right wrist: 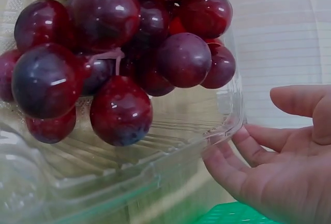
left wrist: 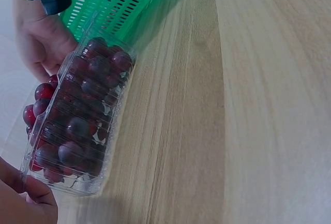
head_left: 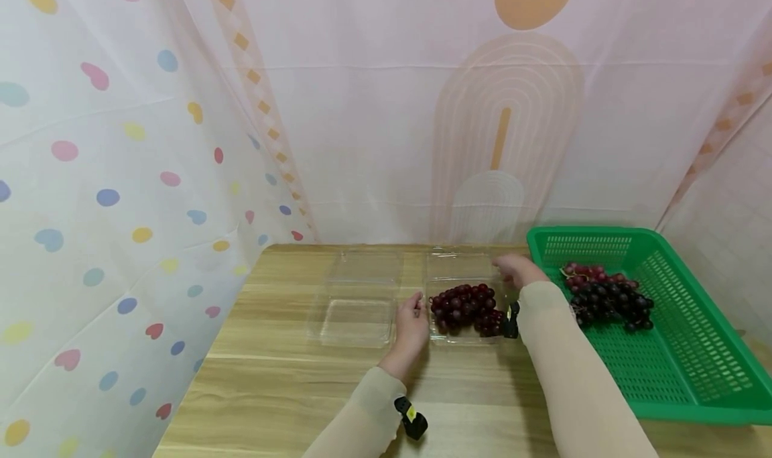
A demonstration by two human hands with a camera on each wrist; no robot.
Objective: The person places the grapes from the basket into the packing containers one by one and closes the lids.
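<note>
A clear plastic clamshell container [head_left: 443,339], its lid [head_left: 461,263] laid back, holds a bunch of dark red grapes [head_left: 463,305]. My left hand [head_left: 413,325] is at the container's left side; in the left wrist view its thumb and finger [left wrist: 40,190] pinch the rim at one corner. On the opposite side is my right hand [head_left: 520,269]. The right wrist view shows that hand [right wrist: 284,157] with fingers extended, their tips touching the container's outer edge and the thumb held apart.
Left of the filled container stands a second open clear container [head_left: 358,324] with nothing in it. A green plastic basket [head_left: 712,351] on the right holds red grapes [head_left: 594,275] and black grapes [head_left: 612,304]. A patterned curtain [head_left: 374,143] hangs behind the wooden table [head_left: 265,377].
</note>
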